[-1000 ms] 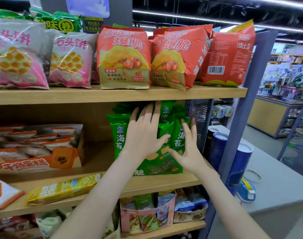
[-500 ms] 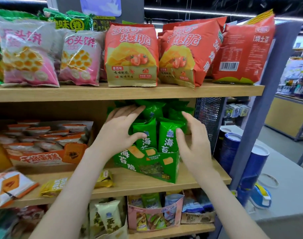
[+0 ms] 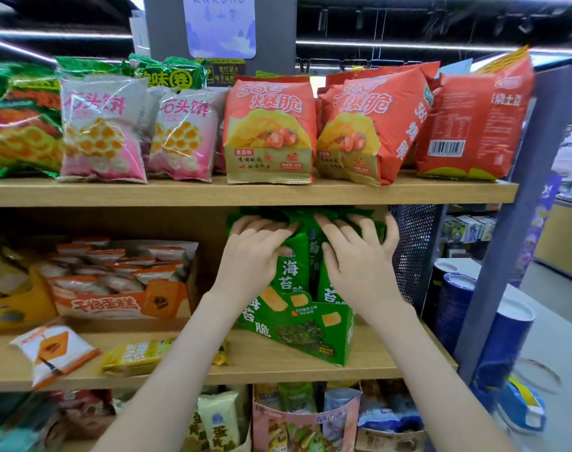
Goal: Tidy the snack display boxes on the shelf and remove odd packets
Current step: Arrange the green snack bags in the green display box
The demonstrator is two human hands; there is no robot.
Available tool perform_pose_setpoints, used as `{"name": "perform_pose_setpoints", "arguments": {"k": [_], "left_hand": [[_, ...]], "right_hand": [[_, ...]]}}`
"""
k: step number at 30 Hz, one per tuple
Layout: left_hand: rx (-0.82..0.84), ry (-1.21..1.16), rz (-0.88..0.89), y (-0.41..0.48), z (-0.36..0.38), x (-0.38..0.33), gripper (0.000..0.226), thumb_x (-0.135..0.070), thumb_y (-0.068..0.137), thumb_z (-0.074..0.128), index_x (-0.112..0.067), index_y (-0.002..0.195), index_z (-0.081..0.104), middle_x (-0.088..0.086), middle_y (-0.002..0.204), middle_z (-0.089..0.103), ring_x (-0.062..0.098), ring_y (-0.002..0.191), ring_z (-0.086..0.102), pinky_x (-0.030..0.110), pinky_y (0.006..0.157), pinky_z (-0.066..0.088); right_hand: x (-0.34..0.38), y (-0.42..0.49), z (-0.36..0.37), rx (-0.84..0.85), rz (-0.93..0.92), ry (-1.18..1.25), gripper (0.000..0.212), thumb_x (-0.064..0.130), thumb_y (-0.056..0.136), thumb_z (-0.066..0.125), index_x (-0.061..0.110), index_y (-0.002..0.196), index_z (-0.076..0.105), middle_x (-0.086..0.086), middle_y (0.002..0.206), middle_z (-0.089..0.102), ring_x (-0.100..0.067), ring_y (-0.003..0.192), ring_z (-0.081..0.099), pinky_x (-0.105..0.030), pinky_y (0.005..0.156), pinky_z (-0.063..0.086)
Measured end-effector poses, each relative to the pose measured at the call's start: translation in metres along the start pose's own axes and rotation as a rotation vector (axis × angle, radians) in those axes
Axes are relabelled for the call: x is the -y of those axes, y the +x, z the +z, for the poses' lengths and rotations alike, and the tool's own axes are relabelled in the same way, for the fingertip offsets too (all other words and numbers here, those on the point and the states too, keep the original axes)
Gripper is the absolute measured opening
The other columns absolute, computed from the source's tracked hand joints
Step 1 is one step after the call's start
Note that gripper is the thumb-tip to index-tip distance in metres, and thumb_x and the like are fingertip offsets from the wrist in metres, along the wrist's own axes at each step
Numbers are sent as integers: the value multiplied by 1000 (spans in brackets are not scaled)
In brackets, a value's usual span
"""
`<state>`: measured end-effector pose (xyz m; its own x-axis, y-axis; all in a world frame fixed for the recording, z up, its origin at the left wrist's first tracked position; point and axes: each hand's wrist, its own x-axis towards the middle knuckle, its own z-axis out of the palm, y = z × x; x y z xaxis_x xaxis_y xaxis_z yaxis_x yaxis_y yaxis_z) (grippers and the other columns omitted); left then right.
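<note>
Green box (image 3: 297, 327) sits crooked on the middle shelf (image 3: 278, 370), its front turned a bit left. Green packets (image 3: 291, 272) stand tall inside. Left hand (image 3: 255, 256) and right hand (image 3: 359, 259) grip their tops.

1. Green packets (image 3: 292, 272) under the left hand (image 3: 252, 256) and right hand (image 3: 359, 259): glossy, crinkled plastic film.
2. Display box (image 3: 310, 331) below both wrists: smooth printed cardboard.
3. Shelf board (image 3: 278, 363) underneath: matt wood grain.
4. Mesh panel (image 3: 411, 243) beside the right hand: dark perforated metal.
</note>
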<state>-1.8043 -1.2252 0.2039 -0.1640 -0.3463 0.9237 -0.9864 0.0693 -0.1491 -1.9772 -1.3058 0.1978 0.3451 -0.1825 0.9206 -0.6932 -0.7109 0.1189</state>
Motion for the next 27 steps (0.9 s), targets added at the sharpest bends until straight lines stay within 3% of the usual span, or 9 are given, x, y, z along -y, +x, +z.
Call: {"name": "perform_pose_setpoints", "arguments": {"k": [4,8,11,15,17,19,21,23,27], "left_hand": [[-182,-4,-45,10,-3,-2,26,-8,89,50,-12,108,67,9,88,67,24,83,49,39,75,34],[-56,14,-26,-9,8,-5,25,-12,89,51,-18,112,60,16,114,64,29,99,46,46,82,42],[45,90,-153,-27,15,-17,29,-18,90,49,-22,116,59,18,138,50,33,112,43,51,90,38],[36,103,-321,-38,19,-52,45,-30,100,42,-17,143,40,22,150,29,39,133,34,56,105,32],[42,16,-355,-40,24,-68,51,-39,101,36,-17,147,31,19,154,21,40,142,21,61,110,28],[67,-60,-387,-40,31,-77,58,-49,100,33,-19,149,27,15,157,12,38,148,3,67,111,22],[89,-62,-411,-42,38,-80,65,-56,98,34,-21,151,22,13,160,3,38,148,-8,69,111,13],[99,-48,-424,-47,46,-84,68,-60,97,31,-24,153,17,11,162,-6,45,146,-8,70,108,5],[97,-101,-409,-57,57,-85,70,-63,97,28,-25,152,8,6,161,-19,51,144,-1,73,108,7]], "right_hand": [[2,0,-1,9,15,-31,37,22,86,54,21,121,64,-1,109,65,-27,110,48,-57,110,15],[7,-11,6,91,-10,-30,29,24,81,57,17,106,68,-10,119,58,-29,111,46,-55,108,18],[6,-21,11,156,-67,38,34,24,82,56,16,115,63,-7,134,53,-28,124,43,-55,109,18],[-9,-32,13,134,30,397,61,34,91,52,25,148,31,-2,157,18,-18,146,14,-45,118,11],[-14,-37,11,122,155,598,76,42,89,54,30,152,13,6,158,7,-11,147,2,-25,119,3],[-14,-42,16,69,239,697,81,45,86,57,33,149,7,15,156,4,-9,146,-1,-18,118,0],[-16,-46,25,49,373,824,88,46,82,62,39,146,2,22,156,3,-13,148,4,-31,121,8],[-21,-50,31,174,477,1030,95,51,79,67,45,146,2,9,157,18,-16,145,23,-46,119,23],[-21,-58,37,281,425,1021,88,62,77,66,43,146,15,1,145,35,-15,137,35,-48,113,32]]}}
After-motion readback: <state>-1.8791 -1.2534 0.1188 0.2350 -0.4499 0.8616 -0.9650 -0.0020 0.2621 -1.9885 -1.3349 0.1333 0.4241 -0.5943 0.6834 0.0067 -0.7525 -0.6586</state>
